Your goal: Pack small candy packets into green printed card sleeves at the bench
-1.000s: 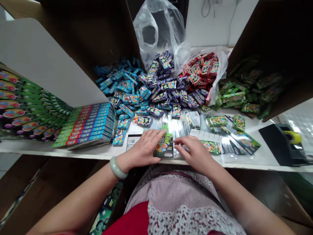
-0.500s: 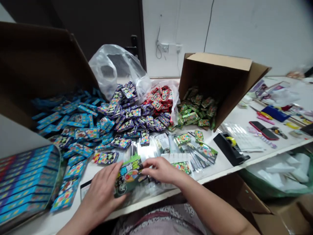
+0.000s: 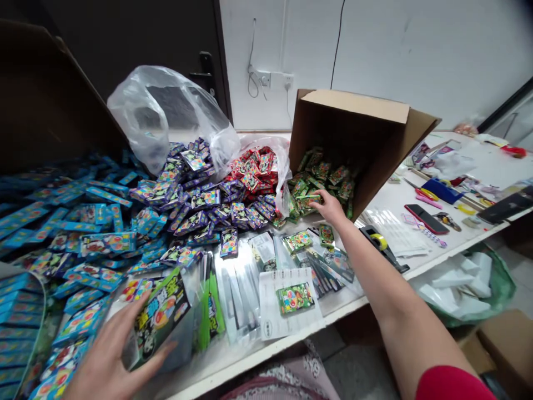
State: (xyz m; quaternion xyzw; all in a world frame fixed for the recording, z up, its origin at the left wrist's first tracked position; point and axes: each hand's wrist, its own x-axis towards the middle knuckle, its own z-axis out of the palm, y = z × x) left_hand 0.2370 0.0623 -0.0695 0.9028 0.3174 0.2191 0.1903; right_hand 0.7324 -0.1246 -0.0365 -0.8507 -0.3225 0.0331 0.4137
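My left hand grips a green-and-black printed packet in clear plastic, thumb below and fingers above, at the table's front left. My right hand reaches to the mouth of the tipped carton, its fingertips pinching a small green candy pack at the pile's front. More green packs lie inside behind it. Between my hands a green pack rests on a white printed sheet. Two other green packs, one of them this pack, lie on clear sleeves.
Blue packs, purple packs and red packs are heaped left to centre, by a clear plastic bag. A tape dispenser, a phone and scissors lie at right.
My right hand has left the printed packet and reached forward right to the green packs. My left hand has moved left with the packet. The view has shifted right.
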